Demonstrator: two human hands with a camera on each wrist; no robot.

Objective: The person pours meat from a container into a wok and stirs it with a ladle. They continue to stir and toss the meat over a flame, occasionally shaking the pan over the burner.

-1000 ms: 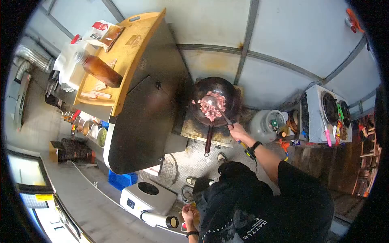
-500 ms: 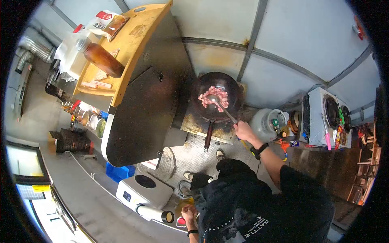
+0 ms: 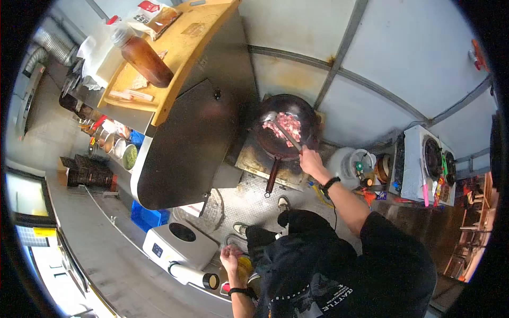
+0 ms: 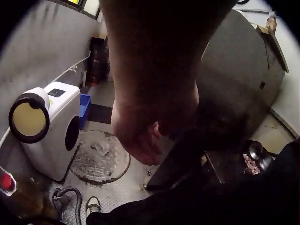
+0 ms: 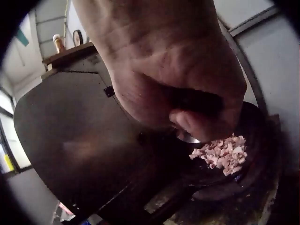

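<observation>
A dark wok (image 3: 307, 114) on a stove holds chopped pink meat (image 3: 289, 126), also visible in the right wrist view (image 5: 225, 154). My right hand (image 3: 313, 161) grips the handle of a metal ladle (image 3: 285, 133), whose bowl lies at the meat's upper left edge. The wok's own handle (image 3: 273, 177) points toward me, untouched. My left hand (image 3: 229, 258) hangs low at my side, away from the wok, its fingers loosely bent; in the left wrist view the hand (image 4: 145, 136) holds nothing visible.
A wooden tray (image 3: 185, 40) with a bottle (image 3: 146, 62) stands on the counter at the upper left. A gas cylinder (image 3: 342, 165) is right of the stove, near a white burner unit (image 3: 413, 164). A white machine (image 3: 185, 246) and blue bin (image 3: 148, 216) sit lower left.
The ladle's bowl has moved left across the wok, and the meat lies more to its right. My left hand has risen slightly and moved left. The head view has shifted.
</observation>
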